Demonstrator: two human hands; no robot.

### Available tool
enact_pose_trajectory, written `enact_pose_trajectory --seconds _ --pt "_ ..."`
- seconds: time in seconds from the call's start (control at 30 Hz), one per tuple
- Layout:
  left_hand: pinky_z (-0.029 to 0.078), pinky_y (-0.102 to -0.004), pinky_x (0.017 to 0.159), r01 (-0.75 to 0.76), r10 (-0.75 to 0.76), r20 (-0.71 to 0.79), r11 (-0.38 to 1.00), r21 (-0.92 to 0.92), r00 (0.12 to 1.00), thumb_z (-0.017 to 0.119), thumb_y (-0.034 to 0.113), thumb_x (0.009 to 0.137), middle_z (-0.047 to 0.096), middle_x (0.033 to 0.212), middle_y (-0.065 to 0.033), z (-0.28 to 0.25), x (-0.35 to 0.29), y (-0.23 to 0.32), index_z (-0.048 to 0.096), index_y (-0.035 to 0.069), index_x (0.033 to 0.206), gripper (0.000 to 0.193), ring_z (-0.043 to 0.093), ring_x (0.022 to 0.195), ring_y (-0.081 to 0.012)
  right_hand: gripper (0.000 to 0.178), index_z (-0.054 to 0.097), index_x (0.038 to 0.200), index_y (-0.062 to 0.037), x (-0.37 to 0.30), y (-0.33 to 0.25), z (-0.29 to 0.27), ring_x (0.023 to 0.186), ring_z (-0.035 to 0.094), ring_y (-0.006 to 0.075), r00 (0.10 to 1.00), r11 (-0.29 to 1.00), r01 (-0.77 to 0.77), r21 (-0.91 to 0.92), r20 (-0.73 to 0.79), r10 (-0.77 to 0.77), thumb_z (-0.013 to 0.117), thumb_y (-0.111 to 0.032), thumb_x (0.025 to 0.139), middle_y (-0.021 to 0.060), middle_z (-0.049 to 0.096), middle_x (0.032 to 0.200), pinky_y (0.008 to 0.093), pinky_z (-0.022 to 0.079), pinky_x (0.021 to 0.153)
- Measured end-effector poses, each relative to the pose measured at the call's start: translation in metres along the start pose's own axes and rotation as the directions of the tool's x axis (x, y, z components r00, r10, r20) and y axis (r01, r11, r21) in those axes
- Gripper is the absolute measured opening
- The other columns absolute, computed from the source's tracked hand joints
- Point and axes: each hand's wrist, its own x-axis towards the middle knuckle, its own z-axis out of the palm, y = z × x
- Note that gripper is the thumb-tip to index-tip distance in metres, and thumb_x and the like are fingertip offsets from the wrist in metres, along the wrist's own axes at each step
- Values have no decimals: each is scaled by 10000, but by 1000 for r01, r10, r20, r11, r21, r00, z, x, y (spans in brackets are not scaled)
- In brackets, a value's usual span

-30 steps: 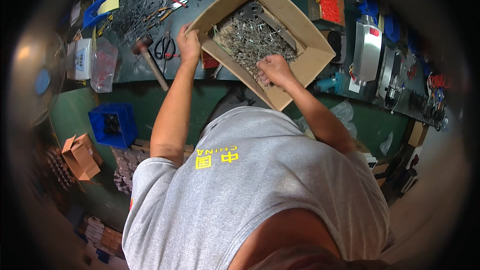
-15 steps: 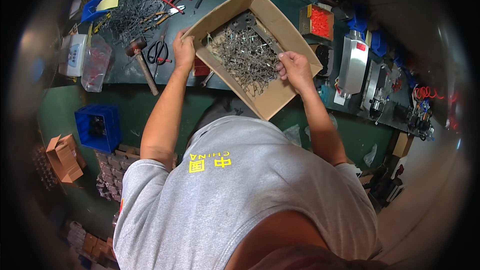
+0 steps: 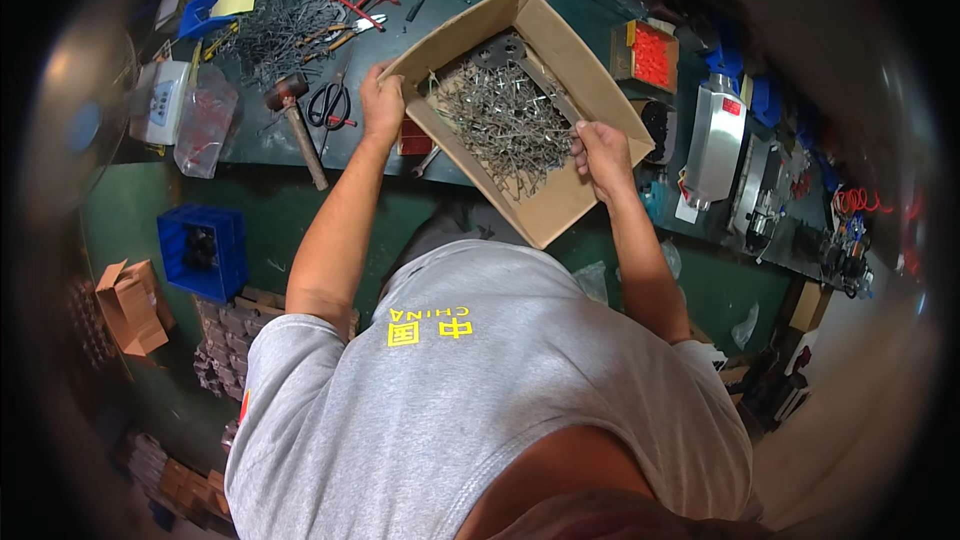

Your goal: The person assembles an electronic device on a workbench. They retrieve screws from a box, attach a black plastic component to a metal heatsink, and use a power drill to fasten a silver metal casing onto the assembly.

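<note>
A brown cardboard box (image 3: 566,208) is held tilted over the near edge of the bench. Thin metal pins or wire pieces (image 3: 500,125) lie heaped inside it. My left hand (image 3: 382,105) is closed on the box's left rim. Inside the right side, my right hand (image 3: 604,155) has its fingers pinched at the near end of a flat grey metal strip (image 3: 545,85). Toward the box's far corner, a dark flat metal piece with holes (image 3: 497,50) lies by the strip's other end; whether the two are joined I cannot tell.
On the green bench (image 3: 400,45), a mallet (image 3: 300,135), scissors (image 3: 328,105), pliers (image 3: 355,32) and tangled wire parts (image 3: 285,30) lie to the left. A box of orange-red pieces (image 3: 650,58) and a silver metal housing (image 3: 715,145) stand right. Below left sits a blue crate (image 3: 203,252).
The whole view has shifted slightly, so everything appears a little lower and to the right. Both hands keep their places at the box, and the pile looks much the same.
</note>
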Motion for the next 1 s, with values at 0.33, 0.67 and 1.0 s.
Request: enact_pose_trajectory --seconds 0.33,0.67,1.0 --pt "496 -296 847 37 -37 4 998 -43 999 538 78 883 701 1002 -111 0 -1 -1 657 -49 1126 299 624 919 -170 265 722 1119 -52 28 -44 79 917 709 376 818 611 549 -570 218 -532 699 -197 899 214 728 951 449 546 790" --pt "524 -337 831 -26 26 14 1000 -16 1000 556 83 863 718 982 -146 -2 1 -4 668 -35 1092 281 669 910 -216 372 682 1253 -118 102 -20 142 1148 642 407 742 303 668 -680 639 -201 470 -168 951 231 699 1174 556 416 1044" --pt "513 -326 849 0 0 -9 999 -54 1000 553 79 856 714 981 -137 0 -1 -2 674 -31 1091 287 660 923 -209 435 640 1265 -44 62 -7 58 1341 485 392 546 202 767 -609 453 -704 652 -77 831 207 574 1396 500 381 1118"
